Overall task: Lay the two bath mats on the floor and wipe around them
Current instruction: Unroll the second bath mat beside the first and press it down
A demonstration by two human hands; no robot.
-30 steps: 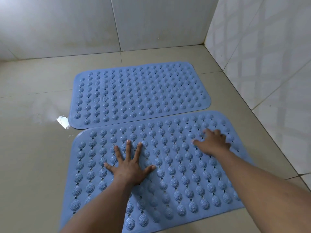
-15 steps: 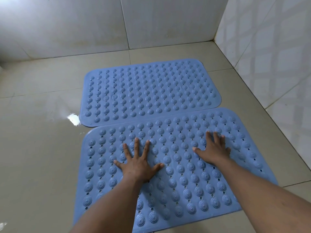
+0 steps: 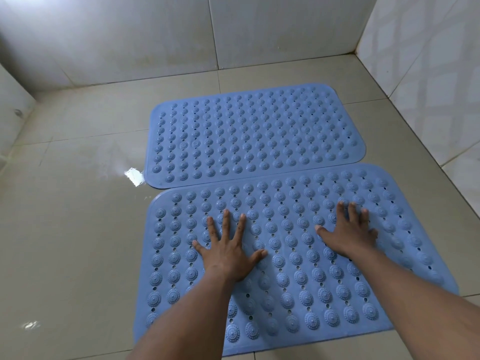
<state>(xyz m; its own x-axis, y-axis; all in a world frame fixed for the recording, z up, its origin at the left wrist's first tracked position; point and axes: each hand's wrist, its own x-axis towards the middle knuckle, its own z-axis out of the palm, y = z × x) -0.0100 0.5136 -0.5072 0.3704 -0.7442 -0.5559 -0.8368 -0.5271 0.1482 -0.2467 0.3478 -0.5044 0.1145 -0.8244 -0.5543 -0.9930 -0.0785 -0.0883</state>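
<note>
Two blue rubber bath mats with raised round studs lie flat on the beige tiled floor, long edges side by side. The far mat (image 3: 255, 135) lies nearer the back wall. The near mat (image 3: 285, 276) slightly overlaps the far mat's front edge. My left hand (image 3: 228, 253) presses flat on the near mat left of its middle, fingers spread. My right hand (image 3: 349, 233) presses flat on the same mat toward its right side, fingers straight. Both forearms reach in from the bottom.
White tiled walls close the space at the back (image 3: 155, 35) and on the right (image 3: 428, 81). A low white ledge (image 3: 13, 113) stands at the left. The wet floor (image 3: 72, 229) shines, with a bright glint (image 3: 133, 175) beside the far mat's left corner.
The view has shifted left, so both mats sit further right in frame. My right hand has flattened its fingers on the near mat; my left hand stays pressed in place.
</note>
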